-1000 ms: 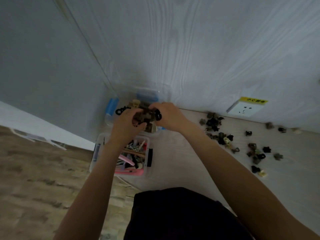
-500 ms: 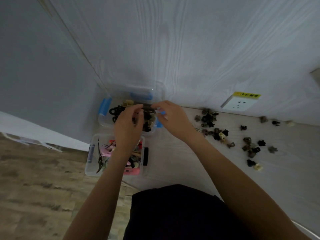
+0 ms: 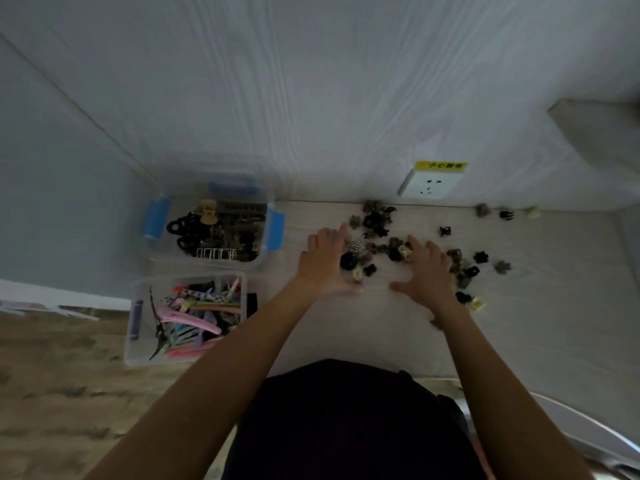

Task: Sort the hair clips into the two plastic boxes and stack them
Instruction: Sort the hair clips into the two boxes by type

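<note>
White wood-grain wall (image 3: 311, 98) filled the upper frame; pale tabletop (image 3: 346, 327) ran along its foot, its near left corner giving way to brown floor (image 3: 52, 393). Dark clothing (image 3: 346, 427) of the person blocked the bottom centre.

Far box (image 3: 207, 261), clear plastic with blue latches, sat in the corner against the wall, long axis running left-right. It held dark and tan claw clips, heaped; single shapes hard to separate. Near box (image 3: 138, 355), also clear, stood just in front of it at the table's edge, long axis running toward the wall. Inside it lay long flat clips in pink, orange and pale blue, most lying roughly left-right, one dark clip slanting toward the viewer.

Loose claw clips (image 3: 377, 220) lay scattered on the tabletop right of the boxes, from the wall's foot toward the person; small, blurred, their facing not readable. Three stragglers lay well off to the right by the wall.

Left hand (image 3: 325, 265) was on the pile's left side, fingers spread and pointing toward the wall, palm facing right. Right hand (image 3: 429, 271) was on the pile's right side, fingers spread, covering some clips. Neither was seen pinching a clip. Both seemed to rest on the table; contact unclear.

White wall socket (image 3: 429, 187) with yellow label sat above the pile.
</note>
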Demonstrator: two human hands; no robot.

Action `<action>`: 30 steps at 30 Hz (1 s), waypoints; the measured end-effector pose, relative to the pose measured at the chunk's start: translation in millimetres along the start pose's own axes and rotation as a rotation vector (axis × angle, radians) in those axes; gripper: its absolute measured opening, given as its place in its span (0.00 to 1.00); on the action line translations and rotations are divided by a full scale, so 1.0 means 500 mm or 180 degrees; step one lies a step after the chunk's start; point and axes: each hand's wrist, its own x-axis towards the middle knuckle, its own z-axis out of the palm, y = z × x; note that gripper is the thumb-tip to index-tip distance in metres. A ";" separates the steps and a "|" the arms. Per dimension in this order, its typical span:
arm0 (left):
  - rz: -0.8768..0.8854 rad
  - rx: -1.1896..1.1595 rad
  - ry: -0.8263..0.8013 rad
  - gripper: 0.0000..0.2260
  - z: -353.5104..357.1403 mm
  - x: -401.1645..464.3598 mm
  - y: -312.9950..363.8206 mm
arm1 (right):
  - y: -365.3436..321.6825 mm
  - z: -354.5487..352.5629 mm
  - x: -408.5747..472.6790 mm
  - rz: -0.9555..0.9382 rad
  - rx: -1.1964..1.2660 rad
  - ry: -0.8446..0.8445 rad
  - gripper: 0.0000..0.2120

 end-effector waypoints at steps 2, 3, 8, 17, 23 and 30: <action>0.0053 -0.0018 -0.0020 0.53 0.014 0.007 0.007 | -0.010 0.004 0.002 -0.0132 0.0225 0.0041 0.44; 0.0067 -0.0045 0.0005 0.50 0.020 0.007 0.008 | -0.019 0.007 0.000 -0.0214 0.0413 0.0061 0.42; 0.0098 -0.0428 0.0548 0.33 0.038 -0.008 -0.008 | -0.049 0.033 -0.014 -0.0388 0.0780 0.0212 0.35; -0.0184 -0.1019 0.0801 0.23 0.061 -0.039 -0.014 | -0.080 0.063 -0.031 -0.0711 0.1052 0.0516 0.26; -0.0112 -0.1076 0.0795 0.23 0.047 -0.046 -0.007 | -0.084 0.066 -0.034 -0.0984 0.1239 0.0409 0.28; -0.0145 -0.1176 0.0638 0.18 0.046 -0.050 -0.014 | -0.090 0.064 -0.035 -0.0945 0.1691 0.0164 0.22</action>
